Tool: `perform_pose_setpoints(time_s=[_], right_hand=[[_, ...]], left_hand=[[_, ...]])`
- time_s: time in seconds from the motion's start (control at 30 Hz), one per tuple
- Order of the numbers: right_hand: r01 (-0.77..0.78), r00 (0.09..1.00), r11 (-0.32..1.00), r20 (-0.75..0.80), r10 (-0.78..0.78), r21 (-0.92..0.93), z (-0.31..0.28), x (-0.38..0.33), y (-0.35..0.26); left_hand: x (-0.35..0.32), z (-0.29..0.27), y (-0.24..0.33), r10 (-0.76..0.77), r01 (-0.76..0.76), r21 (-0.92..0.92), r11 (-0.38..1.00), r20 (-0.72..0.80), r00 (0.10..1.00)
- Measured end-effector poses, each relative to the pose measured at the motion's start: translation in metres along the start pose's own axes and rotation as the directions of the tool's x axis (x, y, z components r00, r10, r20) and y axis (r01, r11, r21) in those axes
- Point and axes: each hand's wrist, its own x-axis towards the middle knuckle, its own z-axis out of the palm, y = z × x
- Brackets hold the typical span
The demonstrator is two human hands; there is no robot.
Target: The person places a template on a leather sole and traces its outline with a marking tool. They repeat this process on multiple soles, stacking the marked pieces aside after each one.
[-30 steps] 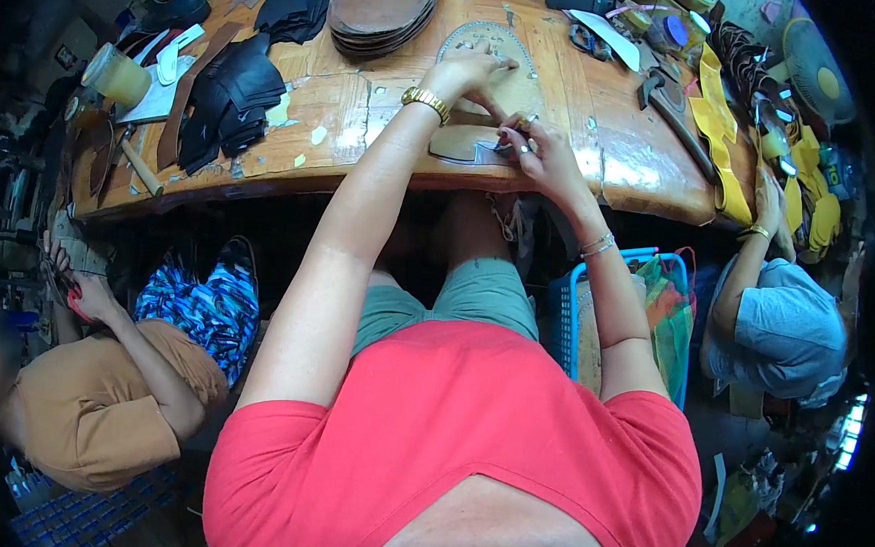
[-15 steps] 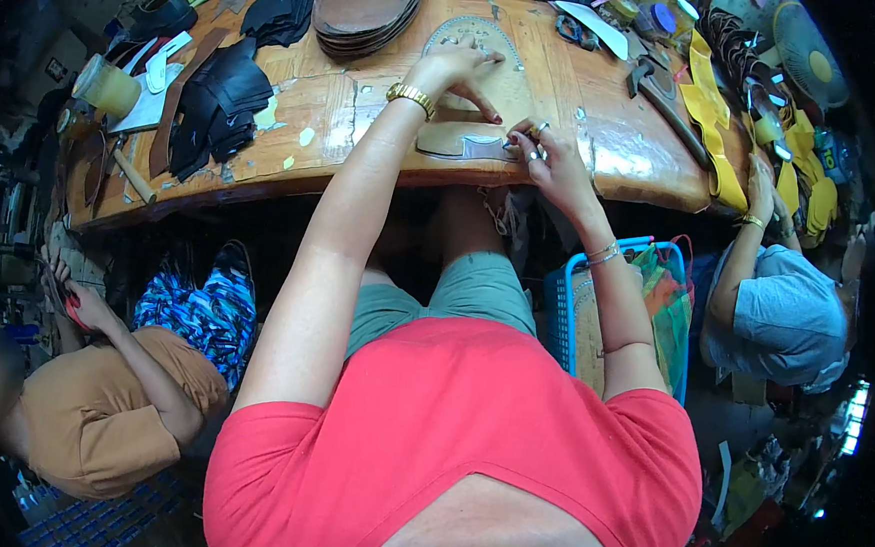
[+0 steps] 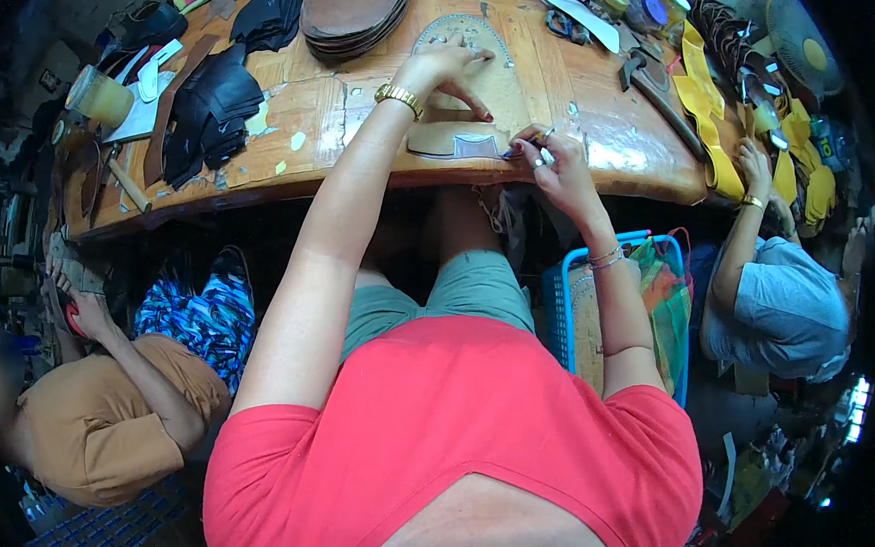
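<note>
My left hand (image 3: 448,69) presses flat, fingers spread, on the thin, floppy-looking sole pattern (image 3: 461,140) while my right hand (image 3: 555,160) pinches a pen (image 3: 521,148) at its edge.

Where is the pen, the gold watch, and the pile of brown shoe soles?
pen (image 3: 521,147), head view, on its shaft at the right hand's fingertips.
gold watch (image 3: 398,97), head view, on the band around the left wrist.
pile of brown shoe soles (image 3: 356,6), head view, on the top sole.
</note>
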Motion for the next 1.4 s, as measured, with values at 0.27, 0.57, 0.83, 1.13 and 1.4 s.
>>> perform_pose_setpoints(time_s=[0.27,0.57,0.83,1.13,1.4], right_hand=[[-0.040,0.999,0.999,-0.022,0.041,0.008,-0.020,0.002,0.023],[-0.083,0.974,0.963,-0.186,0.133,0.255,-0.052,0.045,0.049],[-0.003,0.963,0.920,-0.247,0.108,0.391,-0.007,0.123,0.108],[-0.087,0.965,0.871,-0.177,0.195,0.484,0.004,0.129,0.128],[0.279,0.931,0.941,-0.187,-0.314,-0.193,0.012,0.131,0.111]], left_hand=[[0.000,0.000,0.001,-0.002,0.002,0.014,1.000,-0.008,1.000],[-0.004,-0.006,0.003,0.000,0.000,-0.003,1.000,0.000,1.000],[0.000,0.002,-0.003,0.011,-0.013,-0.037,0.999,-0.040,0.999],[-0.002,0.002,0.000,0.001,-0.002,-0.012,1.000,-0.107,0.994],[-0.003,0.001,0.001,-0.027,0.030,0.035,0.999,-0.096,0.995]])
